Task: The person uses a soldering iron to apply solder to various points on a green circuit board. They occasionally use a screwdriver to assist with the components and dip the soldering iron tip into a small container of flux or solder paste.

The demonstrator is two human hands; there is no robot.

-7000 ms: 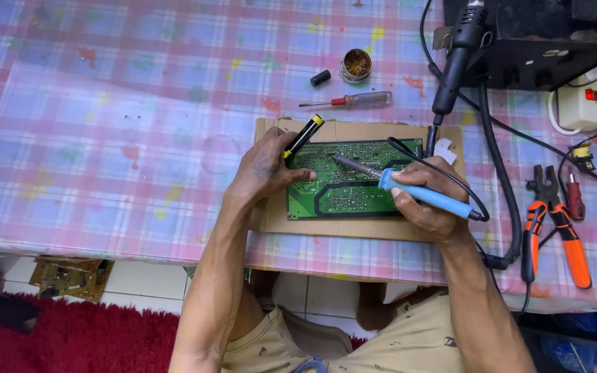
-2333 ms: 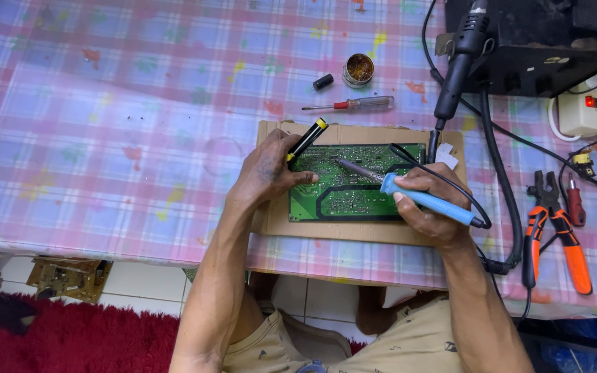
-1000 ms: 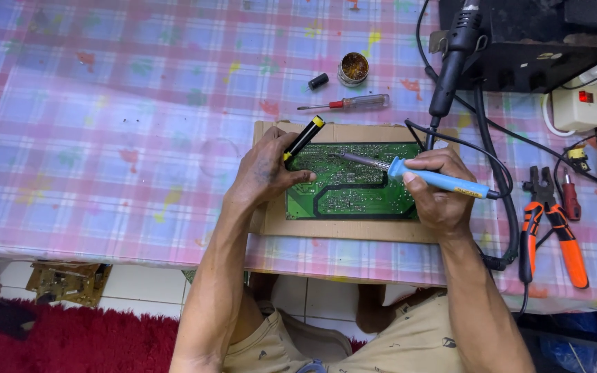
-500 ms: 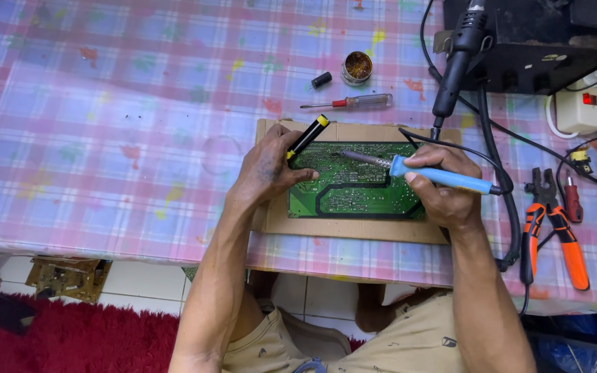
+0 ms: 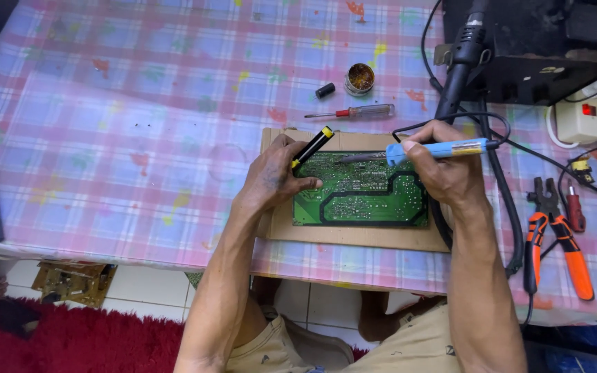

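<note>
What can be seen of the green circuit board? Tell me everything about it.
The green rectangular circuit board lies flat, solder side up, on a brown cardboard sheet on the checked tablecloth. Pale traces and small solder points cover it, and a dark line loops round its middle. The left hand, holding a black and yellow pen-shaped tool, presses its left edge. The right hand holds a blue-handled soldering iron whose metal tip reaches over the board's upper edge.

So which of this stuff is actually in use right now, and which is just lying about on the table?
In use:
- left hand, holding the black and yellow tool
- right hand, holding the blue soldering iron
- green circuit board
- cardboard sheet under it

Lying about:
- red-handled screwdriver
- round tin
- small black cap
- orange pliers
</note>
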